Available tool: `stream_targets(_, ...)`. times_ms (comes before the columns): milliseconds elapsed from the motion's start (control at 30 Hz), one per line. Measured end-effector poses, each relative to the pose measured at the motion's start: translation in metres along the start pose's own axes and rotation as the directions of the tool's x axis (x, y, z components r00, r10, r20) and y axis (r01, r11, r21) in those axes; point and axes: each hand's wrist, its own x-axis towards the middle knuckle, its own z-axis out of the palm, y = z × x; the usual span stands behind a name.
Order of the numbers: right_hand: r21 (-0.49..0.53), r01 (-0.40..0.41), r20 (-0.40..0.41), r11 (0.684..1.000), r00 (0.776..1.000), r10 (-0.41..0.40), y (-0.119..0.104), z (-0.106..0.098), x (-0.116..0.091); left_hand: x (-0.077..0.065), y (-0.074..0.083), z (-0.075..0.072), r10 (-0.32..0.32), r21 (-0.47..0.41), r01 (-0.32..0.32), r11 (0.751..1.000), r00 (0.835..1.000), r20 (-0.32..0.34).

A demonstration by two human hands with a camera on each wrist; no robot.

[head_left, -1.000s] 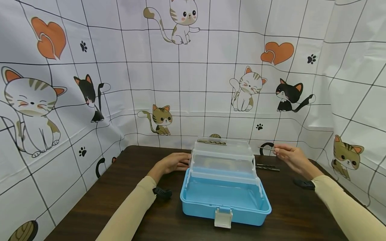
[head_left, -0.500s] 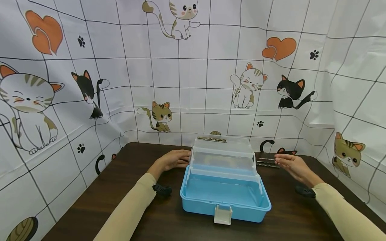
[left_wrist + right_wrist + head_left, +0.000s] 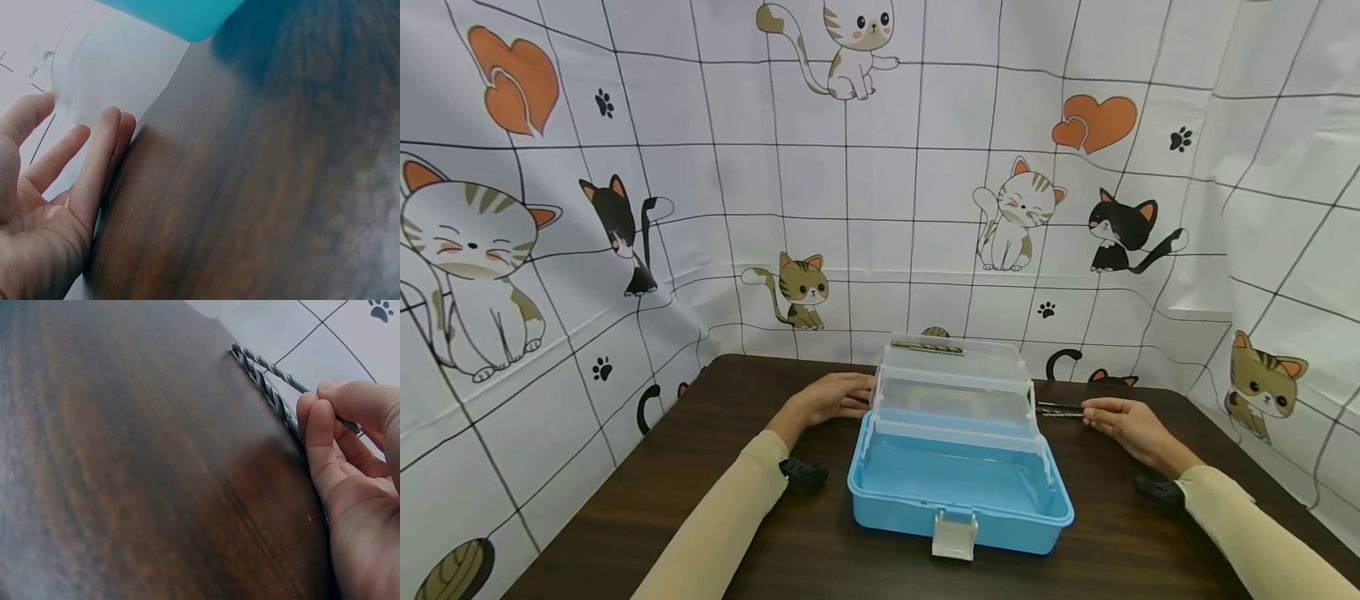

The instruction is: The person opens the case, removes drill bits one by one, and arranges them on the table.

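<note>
My right hand [image 3: 1131, 432] is low at the right of the toolbox, pinching a thin drill bit [image 3: 275, 370] between thumb and fingers. That bit lies alongside a thicker drill bit [image 3: 267, 390] on the table; their far ends meet or nearly meet in the right wrist view. With fairly straight fingers, my left hand [image 3: 829, 400] touches the left side of the clear lid [image 3: 119, 69]. The lid belongs to a light blue toolbox [image 3: 955, 533], which stands open with its inside visible. Another drill bit [image 3: 927, 347] shows at the raised lid's far end.
The toolbox's white latch [image 3: 955, 536] hangs down at the front. Everything stands on a dark wooden table [image 3: 820, 533]. A white sheet [image 3: 880, 183] printed with cats closes off the back and both sides.
My right hand has lowered the thin drill bit from above the table to beside the other bit. The left hand stays at the lid, and the head view has tilted slightly.
</note>
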Motion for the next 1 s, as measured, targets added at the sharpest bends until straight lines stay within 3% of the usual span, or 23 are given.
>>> stream_targets(167,-0.04,0.02,-0.013,0.999,1.0,-0.02,0.001,0.003,0.001,-0.001,-0.001,-0.001,0.001,0.002,-0.001,1.0,1.0,0.004)
stream_targets(300,-0.135,0.037,-0.013,0.99,0.999,-0.039,0.001,0.007,0.003,-0.002,-0.002,-0.002,0.008,0.0,-0.008,1.0,1.0,0.008)
stream_targets(467,-0.33,0.042,-0.043,0.943,0.997,-0.06,-0.004,0.015,0.004,-0.002,-0.003,-0.002,0.012,0.005,-0.012,1.0,1.0,0.012)
stream_targets(600,-0.495,0.091,-0.016,0.864,0.993,-0.114,-0.012,0.022,0.004,-0.003,-0.001,-0.001,0.005,0.008,-0.005,1.0,1.0,0.005)
stream_targets(767,-0.696,0.164,0.03,0.7,0.979,-0.2,-0.02,0.029,0.007,-0.003,0.001,-0.001,0.004,0.002,-0.004,1.0,1.0,-0.002)
stream_targets(833,-0.737,0.178,0.034,0.652,0.973,-0.227,-0.02,0.031,0.007,-0.002,0.001,0.0,0.005,-0.001,-0.005,1.0,1.0,-0.004)
stream_targets(1000,-0.776,0.176,-0.003,0.605,0.959,-0.282,-0.018,0.033,0.004,-0.002,0.001,0.001,0.007,0.007,-0.007,1.0,1.0,0.003)
